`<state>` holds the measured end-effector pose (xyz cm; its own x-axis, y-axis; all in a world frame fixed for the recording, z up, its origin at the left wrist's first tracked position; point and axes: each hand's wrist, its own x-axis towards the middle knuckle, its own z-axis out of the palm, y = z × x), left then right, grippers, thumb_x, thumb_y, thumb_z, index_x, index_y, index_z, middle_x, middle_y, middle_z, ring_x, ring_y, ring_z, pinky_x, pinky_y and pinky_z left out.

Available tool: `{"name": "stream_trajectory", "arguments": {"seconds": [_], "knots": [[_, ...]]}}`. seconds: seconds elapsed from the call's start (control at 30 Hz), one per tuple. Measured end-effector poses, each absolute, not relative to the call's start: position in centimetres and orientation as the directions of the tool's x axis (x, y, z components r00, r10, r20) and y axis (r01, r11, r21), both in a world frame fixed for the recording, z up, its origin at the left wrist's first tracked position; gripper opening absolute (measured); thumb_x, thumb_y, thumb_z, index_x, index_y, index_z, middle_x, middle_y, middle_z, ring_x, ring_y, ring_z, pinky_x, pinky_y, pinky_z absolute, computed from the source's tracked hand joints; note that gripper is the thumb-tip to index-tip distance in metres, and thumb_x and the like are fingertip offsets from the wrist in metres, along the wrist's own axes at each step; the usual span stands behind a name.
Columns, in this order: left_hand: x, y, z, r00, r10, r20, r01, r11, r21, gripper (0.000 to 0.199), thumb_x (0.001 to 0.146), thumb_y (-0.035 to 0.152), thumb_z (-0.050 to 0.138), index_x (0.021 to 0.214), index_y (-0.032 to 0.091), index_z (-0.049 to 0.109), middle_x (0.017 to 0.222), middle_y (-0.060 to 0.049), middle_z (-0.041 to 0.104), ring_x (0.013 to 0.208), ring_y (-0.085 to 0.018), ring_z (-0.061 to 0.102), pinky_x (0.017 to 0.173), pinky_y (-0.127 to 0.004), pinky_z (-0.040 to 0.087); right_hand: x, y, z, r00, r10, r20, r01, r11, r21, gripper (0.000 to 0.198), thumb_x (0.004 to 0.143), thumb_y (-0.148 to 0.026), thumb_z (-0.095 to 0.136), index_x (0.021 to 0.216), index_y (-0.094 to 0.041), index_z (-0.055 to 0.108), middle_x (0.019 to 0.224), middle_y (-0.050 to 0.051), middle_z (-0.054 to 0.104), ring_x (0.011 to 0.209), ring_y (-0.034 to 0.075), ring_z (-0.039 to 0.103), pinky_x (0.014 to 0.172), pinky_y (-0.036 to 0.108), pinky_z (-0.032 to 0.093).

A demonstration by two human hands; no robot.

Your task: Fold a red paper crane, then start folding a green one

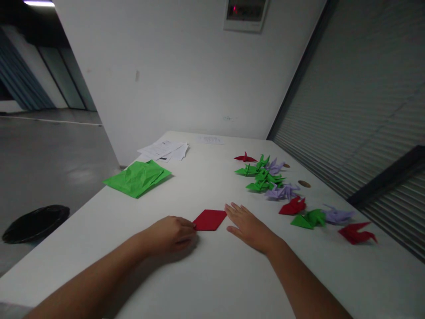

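A piece of red origami paper (209, 220), folded into a flat six-sided shape, lies on the white table (199, 274) between my hands. My left hand (175, 233) is at its left corner, fingers curled together with the fingertips on the paper's edge. Beyond the right corner, my right hand (245, 225) rests low over the table with its fingers stretched out and the thumb apart. Its fingertips are at or just touching the paper's right tip. Nothing shows inside the right hand.
Folded paper cranes in red, green (264, 176) and purple (338, 215) stand along the right side. Creased green paper sheets (137, 177) lie at the left edge, with printed papers (164, 149) behind. A black-lined bin (36, 223) stands on the floor at left. Blinds (365, 110) border the right.
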<state>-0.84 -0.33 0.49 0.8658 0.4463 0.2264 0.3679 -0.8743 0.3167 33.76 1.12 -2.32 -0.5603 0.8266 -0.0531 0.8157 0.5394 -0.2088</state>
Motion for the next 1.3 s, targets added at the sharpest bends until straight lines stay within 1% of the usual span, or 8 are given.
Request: {"name": "stream_trajectory", "arguments": {"seconds": [0.2, 0.33, 0.53, 0.77, 0.93, 1.07, 1.2, 1.3], "knots": [[-1.3, 0.9, -0.6, 0.736, 0.656, 0.168, 0.592, -0.743, 0.312, 0.031, 0.095, 0.019, 0.057, 0.124, 0.025, 0.068, 0.121, -0.009, 0.074, 0.108, -0.024, 0.072, 0.096, -0.035, 0.057, 33.9, -0.2, -1.6, -0.553, 0.828, -0.097, 0.824, 0.525, -0.213, 0.071, 0.104, -0.051, 0.051, 0.164, -0.018, 0.032, 0.171, 0.013, 0.027, 0.16, 0.03, 0.022, 0.131, 0.052, 0.02], [-1.2, 1.4, -1.1, 0.666, 0.719, 0.197, 0.664, -0.692, 0.283, 0.039, 0.091, 0.016, 0.059, 0.129, 0.022, 0.066, 0.13, -0.011, 0.07, 0.112, -0.026, 0.071, 0.099, -0.038, 0.058, 33.4, -0.9, -1.1, -0.592, 0.803, -0.068, 0.793, 0.564, -0.232, 0.074, 0.101, -0.05, 0.059, 0.163, -0.019, 0.035, 0.169, 0.014, 0.031, 0.158, 0.033, 0.026, 0.129, 0.055, 0.024], [-0.9, 1.6, -2.0, 0.64, 0.718, 0.273, 0.681, -0.695, 0.231, 0.04, 0.097, 0.029, 0.063, 0.136, 0.019, 0.063, 0.138, -0.017, 0.065, 0.126, -0.032, 0.062, 0.11, -0.049, 0.051, 32.5, -1.9, 0.4, -0.698, 0.716, -0.025, 0.689, 0.661, -0.298, 0.065, 0.098, -0.045, 0.067, 0.156, -0.021, 0.05, 0.166, 0.011, 0.04, 0.157, 0.031, 0.031, 0.13, 0.051, 0.025], [-0.7, 1.2, -2.4, 0.701, 0.675, 0.231, 0.651, -0.738, 0.18, 0.043, 0.096, 0.033, 0.067, 0.139, 0.025, 0.064, 0.153, -0.018, 0.05, 0.14, -0.039, 0.048, 0.113, -0.058, 0.046, 31.2, -3.0, 1.1, -0.774, 0.631, 0.052, 0.581, 0.741, -0.337, 0.054, 0.094, -0.043, 0.074, 0.14, -0.016, 0.067, 0.151, 0.017, 0.059, 0.143, 0.032, 0.053, 0.126, 0.049, 0.034], [0.4, 0.6, -1.4, 0.716, 0.652, 0.25, 0.591, -0.757, 0.281, 0.042, 0.094, 0.024, 0.067, 0.136, 0.022, 0.066, 0.141, -0.016, 0.059, 0.128, -0.033, 0.056, 0.109, -0.049, 0.051, 30.1, -3.7, 1.1, -0.816, 0.566, 0.121, 0.487, 0.785, -0.384, 0.044, 0.089, -0.039, 0.079, 0.127, -0.017, 0.074, 0.142, 0.015, 0.068, 0.133, 0.03, 0.061, 0.121, 0.046, 0.041], [1.0, 0.4, -0.8, 0.767, 0.593, 0.245, 0.487, -0.786, 0.381, 0.048, 0.09, 0.026, 0.073, 0.137, 0.019, 0.064, 0.133, -0.016, 0.066, 0.122, -0.031, 0.061, 0.106, -0.045, 0.053, 29.0, -4.2, 1.4, -0.842, 0.521, 0.138, 0.428, 0.803, -0.415, 0.039, 0.087, -0.037, 0.082, 0.12, -0.018, 0.075, 0.133, 0.013, 0.072, 0.127, 0.029, 0.063, 0.114, 0.044, 0.047], [0.9, 0.5, -0.8, 0.778, 0.573, 0.257, 0.447, -0.793, 0.414, 0.045, 0.089, 0.03, 0.077, 0.131, 0.019, 0.069, 0.133, -0.017, 0.068, 0.123, -0.032, 0.062, 0.106, -0.046, 0.053, 28.8, -4.1, 1.0, -0.847, 0.49, 0.206, 0.371, 0.822, -0.431, 0.037, 0.091, -0.033, 0.077, 0.125, -0.018, 0.072, 0.129, 0.013, 0.074, 0.124, 0.028, 0.065, 0.112, 0.044, 0.049], [0.9, 0.7, -1.1, 0.788, 0.556, 0.263, 0.415, -0.796, 0.44, 0.046, 0.088, 0.034, 0.078, 0.131, 0.02, 0.069, 0.134, -0.017, 0.068, 0.123, -0.031, 0.063, 0.106, -0.046, 0.053, 29.1, -3.6, 0.2, -0.798, 0.526, 0.294, 0.394, 0.825, -0.406, 0.042, 0.093, -0.028, 0.072, 0.133, -0.018, 0.068, 0.131, 0.015, 0.072, 0.124, 0.029, 0.064, 0.112, 0.048, 0.05]]}}
